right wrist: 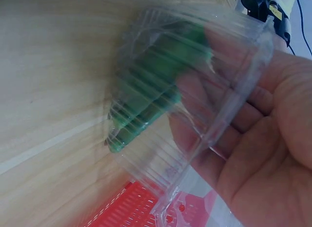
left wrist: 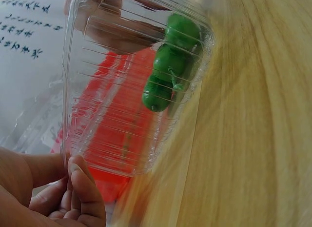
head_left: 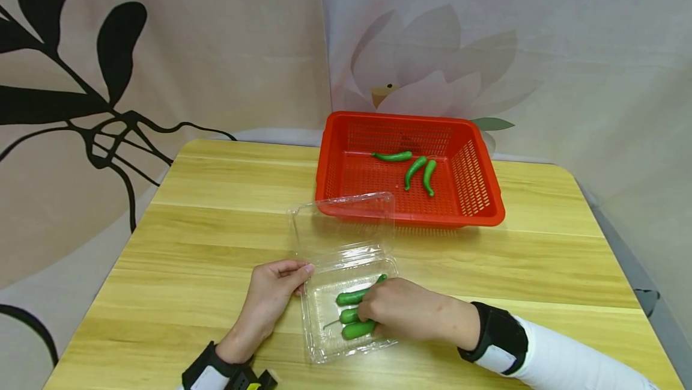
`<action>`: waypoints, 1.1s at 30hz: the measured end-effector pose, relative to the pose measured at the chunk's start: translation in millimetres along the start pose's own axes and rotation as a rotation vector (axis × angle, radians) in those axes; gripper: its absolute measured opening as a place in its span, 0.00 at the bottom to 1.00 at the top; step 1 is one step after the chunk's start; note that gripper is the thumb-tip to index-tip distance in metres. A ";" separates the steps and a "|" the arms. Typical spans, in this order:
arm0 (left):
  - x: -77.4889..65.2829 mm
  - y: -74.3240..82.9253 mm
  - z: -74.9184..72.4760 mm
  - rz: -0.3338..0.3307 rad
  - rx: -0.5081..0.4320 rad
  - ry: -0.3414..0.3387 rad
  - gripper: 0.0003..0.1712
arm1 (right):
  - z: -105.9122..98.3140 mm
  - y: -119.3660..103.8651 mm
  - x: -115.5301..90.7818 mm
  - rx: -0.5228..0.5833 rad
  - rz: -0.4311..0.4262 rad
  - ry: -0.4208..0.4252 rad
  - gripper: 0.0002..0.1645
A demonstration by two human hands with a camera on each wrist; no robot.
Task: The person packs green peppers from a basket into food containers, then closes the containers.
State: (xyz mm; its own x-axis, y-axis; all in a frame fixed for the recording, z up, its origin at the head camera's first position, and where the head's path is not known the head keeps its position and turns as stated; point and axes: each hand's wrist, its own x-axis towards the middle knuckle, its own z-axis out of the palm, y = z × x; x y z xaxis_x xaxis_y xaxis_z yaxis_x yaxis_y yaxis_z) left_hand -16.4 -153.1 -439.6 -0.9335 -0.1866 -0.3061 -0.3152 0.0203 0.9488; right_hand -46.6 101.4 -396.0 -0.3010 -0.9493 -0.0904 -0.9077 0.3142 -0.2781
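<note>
A clear plastic clamshell box (head_left: pixel 319 348) lies on the table with its lid (head_left: pixel 346 216) folded back. Green chili peppers (head_left: pixel 357 330) lie side by side in its base; three of their ends stick out to the left of my right hand (head_left: pixel 408 312). That hand reaches over the right rim and grips a pepper between thumb and fingers, as the right wrist view (right wrist: pixel 180 51) suggests; the peppers' far ends are partly hidden. At the left rim near the hinge, my left hand (head_left: pixel 274 291) pinches the box edge between thumb and fingers.
Behind the box stands a red plastic basket (head_left: pixel 478 220) holding three green peppers (head_left: pixel 415 172). The open lid overlaps the basket's front left corner in view. A wooden table (head_left: pixel 227 198) carries everything, with a printed curtain (head_left: pixel 243 47) behind it.
</note>
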 end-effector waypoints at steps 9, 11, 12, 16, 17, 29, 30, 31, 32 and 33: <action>-0.8 0.3 0.5 0.020 -0.004 -0.002 0.10 | -2.2 -0.5 -1.0 0.000 0.009 -0.007 0.17; -0.4 0.1 0.7 0.017 -0.003 0.000 0.09 | -4.2 -0.5 -1.6 0.001 0.004 0.003 0.17; -0.4 0.3 0.7 0.015 -0.002 0.002 0.09 | -5.6 -0.5 -2.0 -0.001 0.002 0.010 0.16; -0.5 0.0 0.8 0.014 -0.002 0.004 0.09 | -13.1 0.0 -4.0 0.029 0.009 0.037 0.11; -0.5 0.1 0.8 0.013 -0.003 0.004 0.09 | -15.6 0.2 -4.6 0.041 0.017 0.041 0.10; -1.4 0.7 0.5 0.008 -0.011 0.002 0.10 | -43.9 13.6 -11.4 0.094 0.008 0.212 0.11; -1.4 0.6 0.6 0.009 -0.010 0.001 0.10 | -46.6 15.1 -11.8 0.087 -0.001 0.237 0.11; -1.4 0.8 0.6 0.009 -0.012 0.001 0.10 | -49.4 16.5 -12.3 0.085 -0.006 0.257 0.11; -1.4 0.8 0.7 0.008 -0.012 0.000 0.10 | -52.1 17.9 -12.8 0.081 -0.010 0.277 0.11; -1.4 0.8 0.6 0.008 -0.012 0.000 0.10 | -55.1 19.0 -13.2 0.078 -0.010 0.293 0.11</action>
State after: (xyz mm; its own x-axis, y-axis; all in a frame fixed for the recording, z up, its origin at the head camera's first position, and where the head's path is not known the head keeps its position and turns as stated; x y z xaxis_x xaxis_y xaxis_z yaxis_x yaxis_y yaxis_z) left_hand -15.4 -152.2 -438.4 -0.9360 -0.1864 -0.2985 -0.3056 0.0098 0.9521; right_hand -76.0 119.9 -347.4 -0.3740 -0.9079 0.1895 -0.8892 0.2929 -0.3515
